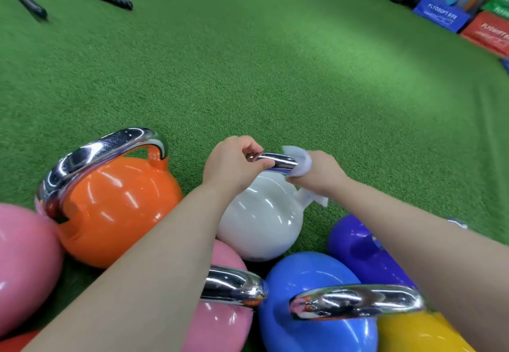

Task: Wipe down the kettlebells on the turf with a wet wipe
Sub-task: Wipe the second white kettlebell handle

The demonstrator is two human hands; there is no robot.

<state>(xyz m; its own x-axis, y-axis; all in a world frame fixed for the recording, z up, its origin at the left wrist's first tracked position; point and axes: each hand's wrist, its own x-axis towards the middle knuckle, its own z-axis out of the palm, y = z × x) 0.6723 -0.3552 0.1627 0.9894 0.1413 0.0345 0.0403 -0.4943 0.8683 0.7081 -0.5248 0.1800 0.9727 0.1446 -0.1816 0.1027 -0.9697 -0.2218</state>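
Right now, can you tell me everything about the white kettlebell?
The white kettlebell is a round, glossy ball with a shiny chrome handle on top. It stands on the green turf, leaning slightly, with orange, pink and blue kettlebells beside it. The left hand grips one end of its handle. The right hand holds a white wet wipe wrapped around the other end.
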